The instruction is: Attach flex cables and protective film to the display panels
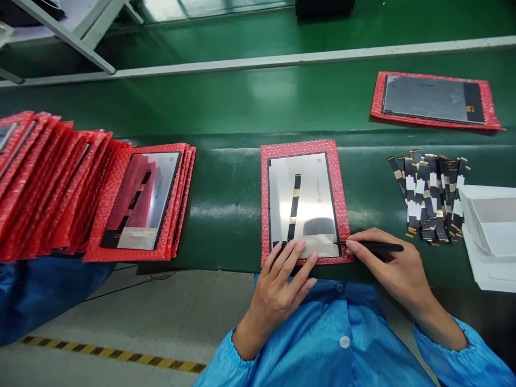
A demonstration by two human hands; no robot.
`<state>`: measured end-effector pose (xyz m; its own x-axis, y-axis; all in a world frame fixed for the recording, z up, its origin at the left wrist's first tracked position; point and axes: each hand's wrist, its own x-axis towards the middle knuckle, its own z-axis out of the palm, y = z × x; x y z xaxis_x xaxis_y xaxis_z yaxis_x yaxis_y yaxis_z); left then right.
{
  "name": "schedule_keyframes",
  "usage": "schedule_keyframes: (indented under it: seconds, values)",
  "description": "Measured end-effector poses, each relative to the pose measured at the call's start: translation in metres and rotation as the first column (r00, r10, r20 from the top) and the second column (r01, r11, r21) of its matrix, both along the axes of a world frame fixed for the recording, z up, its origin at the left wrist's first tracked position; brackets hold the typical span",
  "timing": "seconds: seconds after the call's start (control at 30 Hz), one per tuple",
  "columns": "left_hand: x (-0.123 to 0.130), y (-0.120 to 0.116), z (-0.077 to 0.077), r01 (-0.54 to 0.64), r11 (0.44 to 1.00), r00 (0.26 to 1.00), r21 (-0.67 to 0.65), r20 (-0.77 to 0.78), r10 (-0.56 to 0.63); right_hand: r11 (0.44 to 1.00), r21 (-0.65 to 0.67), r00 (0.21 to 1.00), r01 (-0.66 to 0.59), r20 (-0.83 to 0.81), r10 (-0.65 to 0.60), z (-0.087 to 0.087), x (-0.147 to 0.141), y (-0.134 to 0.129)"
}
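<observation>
In front of me a display panel (pixel 310 201) lies silver back up on a pink bubble-wrap bag (pixel 341 204). A black flex cable (pixel 295 200) runs up the panel from its lower edge. My left hand (pixel 281 282) rests with stretched fingers on the panel's lower edge, covering the cable's lower end. My right hand (pixel 393 263) grips black tweezers (pixel 377 246), their tip at the right end of a pale strip (pixel 316 245) along that edge. Whether the tip pinches the strip I cannot tell.
To the left, many red bubble-wrap bags (pixel 52 188) lean in a row, with a cabled panel (pixel 151 193) on the nearest stack. Right of me lie a pile of flex cables (pixel 433 196) and a white box (pixel 494 226). Farther back sits another panel (pixel 427 99) on red wrap.
</observation>
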<state>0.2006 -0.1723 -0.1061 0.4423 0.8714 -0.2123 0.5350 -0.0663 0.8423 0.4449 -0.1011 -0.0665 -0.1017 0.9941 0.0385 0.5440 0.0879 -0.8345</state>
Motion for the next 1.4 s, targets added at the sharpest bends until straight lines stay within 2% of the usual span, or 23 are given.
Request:
schedule_keyframes:
  seconds: [0.13, 0.2, 0.27, 0.33, 0.43, 0.53, 0.6, 0.67, 0.8, 0.9, 1.0, 1.1, 1.23, 1.3, 1.4]
  values:
    - [-0.002, -0.001, -0.001, -0.039, 0.995, 0.998, 0.092, 0.058, 0.034, 0.996, 0.048, 0.996, 0.073, -0.056, -0.07, 0.003, 0.002, 0.001]
    - [-0.002, -0.002, -0.002, -0.029, 0.993, 0.993, 0.113, 0.113, 0.016, 0.986, 0.114, 0.989, 0.121, -0.105, -0.109, 0.004, 0.006, 0.002]
    - [0.0, -0.003, -0.003, -0.043, 0.99, 0.994, 0.131, 0.108, 0.029, 0.976, 0.188, 0.99, 0.107, -0.109, -0.087, 0.003, 0.012, 0.001]
    - [0.002, -0.002, -0.001, -0.056, 0.987, 0.998, 0.15, 0.027, 0.052, 0.97, 0.244, 0.999, 0.012, -0.037, -0.003, 0.0, 0.018, -0.001]
    - [0.007, 0.003, 0.003, 0.021, 0.987, 0.998, 0.161, -0.06, -0.012, 0.928, 0.281, 0.97, -0.244, 0.084, 0.229, -0.008, 0.02, -0.005]
    - [0.011, 0.009, 0.006, 0.095, 0.979, 0.995, 0.18, -0.033, -0.09, 0.809, 0.29, 0.859, -0.511, 0.186, 0.476, -0.014, 0.016, -0.005]
    - [0.013, 0.013, 0.007, 0.103, 0.976, 0.995, 0.194, -0.005, -0.104, 0.751, 0.277, 0.8, -0.599, 0.255, 0.543, -0.016, 0.014, -0.003]
    - [0.014, 0.016, 0.007, 0.112, 0.975, 0.993, 0.19, 0.007, -0.116, 0.739, 0.267, 0.781, -0.619, 0.308, 0.543, -0.017, 0.014, -0.001]
    - [0.017, 0.019, 0.008, 0.121, 0.98, 0.993, 0.159, -0.028, -0.118, 0.759, 0.248, 0.789, -0.601, 0.333, 0.516, -0.02, 0.016, 0.001]
    - [0.02, 0.022, 0.01, 0.08, 0.985, 0.994, 0.151, -0.088, -0.067, 0.771, 0.251, 0.799, -0.586, 0.34, 0.496, -0.023, 0.018, 0.0]
    - [0.018, 0.024, 0.011, -0.004, 0.984, 0.998, 0.178, -0.067, 0.016, 0.773, 0.265, 0.803, -0.576, 0.361, 0.475, -0.025, 0.018, -0.002]
    - [0.013, 0.024, 0.011, -0.066, 0.982, 0.997, 0.175, -0.031, 0.073, 0.722, 0.302, 0.763, -0.622, 0.44, 0.474, -0.022, 0.014, -0.002]
    - [0.009, 0.023, 0.01, -0.044, 0.989, 0.991, 0.138, -0.119, 0.061, 0.622, 0.289, 0.652, -0.728, 0.574, 0.496, -0.017, 0.008, 0.001]
    - [0.007, 0.022, 0.01, -0.046, 0.989, 0.987, 0.144, -0.149, 0.068, 0.627, 0.259, 0.63, -0.734, 0.604, 0.489, -0.017, 0.009, 0.003]
    - [0.003, 0.02, 0.009, -0.103, 0.979, 0.984, 0.176, -0.125, 0.126, 0.671, 0.261, 0.65, -0.694, 0.628, 0.428, -0.021, 0.02, 0.006]
